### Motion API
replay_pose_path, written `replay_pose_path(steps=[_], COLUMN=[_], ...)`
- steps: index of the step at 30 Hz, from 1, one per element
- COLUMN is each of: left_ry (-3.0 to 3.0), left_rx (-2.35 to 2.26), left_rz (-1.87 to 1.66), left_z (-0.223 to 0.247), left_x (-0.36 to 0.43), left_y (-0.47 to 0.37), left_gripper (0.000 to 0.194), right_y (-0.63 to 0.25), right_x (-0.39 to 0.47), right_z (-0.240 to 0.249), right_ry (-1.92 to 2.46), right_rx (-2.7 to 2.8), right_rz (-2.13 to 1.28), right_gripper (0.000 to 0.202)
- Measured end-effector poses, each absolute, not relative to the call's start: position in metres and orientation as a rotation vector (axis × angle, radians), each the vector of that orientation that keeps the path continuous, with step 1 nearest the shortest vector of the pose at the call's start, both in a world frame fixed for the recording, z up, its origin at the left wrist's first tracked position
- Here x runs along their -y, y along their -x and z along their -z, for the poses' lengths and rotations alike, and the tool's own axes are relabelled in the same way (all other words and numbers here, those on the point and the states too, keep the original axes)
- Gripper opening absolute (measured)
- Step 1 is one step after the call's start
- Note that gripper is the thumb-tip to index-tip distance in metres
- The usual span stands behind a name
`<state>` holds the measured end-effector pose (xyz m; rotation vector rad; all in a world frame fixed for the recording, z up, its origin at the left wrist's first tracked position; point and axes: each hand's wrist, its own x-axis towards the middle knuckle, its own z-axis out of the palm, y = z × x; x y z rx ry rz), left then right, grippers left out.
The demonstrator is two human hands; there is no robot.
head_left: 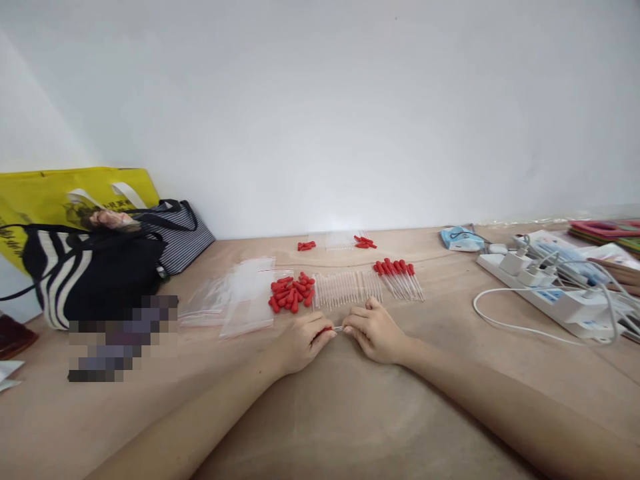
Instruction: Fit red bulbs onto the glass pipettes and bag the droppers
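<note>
Left hand [304,341] pinches a red rubber bulb [328,329], fingers narrow around it; right hand [374,331] grips a thin clear tube [339,329], fingers narrow too. The two meet end to end, lower center, probably held level so the ends line up. Loose red bulbs [293,293] lie in a heap at center, near left hand; bare tubes [347,289] sit in a row, seemingly for easy picking; bulb-topped droppers [399,279] fan out to their right. Plastic bags [250,293] flank the heap on the desk [345,427]. White cable [525,334] loops at right, possible snag beside power strip [545,300].
</note>
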<state>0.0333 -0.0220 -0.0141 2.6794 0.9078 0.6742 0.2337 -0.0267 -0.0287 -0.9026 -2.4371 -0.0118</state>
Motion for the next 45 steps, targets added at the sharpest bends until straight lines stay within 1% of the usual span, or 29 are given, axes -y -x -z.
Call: replay_pose_path(steps=[4,9,12,16,19,20,22,24,25,27,31,34,38,42,45], left_ry=[-2.647,-2.732,-2.764,-2.722,-2.656,-2.625,-2.554,-2.485,-2.461,-2.452,-2.5,-2.521,-2.556,-2.587,-2.647], left_rx=[-0.943,-0.935,-0.913,-0.939,-0.982,-1.004,-1.075,-1.157,-1.184,-1.19,-1.153,-1.131,-1.085,-1.105,-1.111], left_rz=[-0.693,-0.764,-0.786,-0.734,-0.725,-0.734,-0.769,-0.809,-0.82,-0.809,-0.732,-0.707,-0.699,-0.745,-0.795], left_z=[0.011,0.01,0.012,0.011,0.009,0.009,0.01,0.011,0.011,0.012,0.012,0.012,0.01,0.01,0.013], left_x=[0.022,0.022,0.023,0.024,0.024,0.024,0.024,0.023,0.023,0.023,0.022,0.021,0.021,0.021,0.02], left_y=[-0.033,-0.034,-0.035,-0.035,-0.034,-0.033,-0.032,-0.03,-0.03,-0.03,-0.032,-0.032,-0.033,-0.034,-0.034], left_gripper=[0.019,0.027,0.027,0.025,0.018,0.019,0.032,0.044,0.047,0.044,0.024,0.02,0.013,0.022,0.027], right_y=[-0.237,-0.239,-0.237,-0.238,-0.243,-0.246,-0.256,-0.269,-0.276,-0.291,-0.312,-0.316,-0.315,-0.309,-0.299], right_x=[0.026,0.027,0.027,0.027,0.026,0.024,0.018,0.008,0.002,-0.009,-0.024,-0.028,-0.03,-0.029,-0.027], right_z=[0.026,0.027,0.026,0.02,0.014,0.012,0.011,0.011,0.012,0.014,0.02,0.023,0.025,0.026,0.027], right_ry=[0.931,0.927,0.9,0.899,0.934,0.962,1.067,1.245,1.353,1.586,1.939,2.038,2.032,1.997,1.917], right_rx=[2.423,2.399,2.413,2.457,2.481,2.475,2.403,2.224,2.101,1.827,1.553,1.547,1.572,1.581,1.72], right_rz=[-0.026,0.014,0.031,0.089,0.151,0.158,0.151,0.133,0.117,0.082,0.051,0.078,0.081,0.148,0.201], right_gripper=[0.023,0.022,0.024,0.024,0.021,0.02,0.019,0.021,0.022,0.024,0.025,0.026,0.027,0.024,0.023])
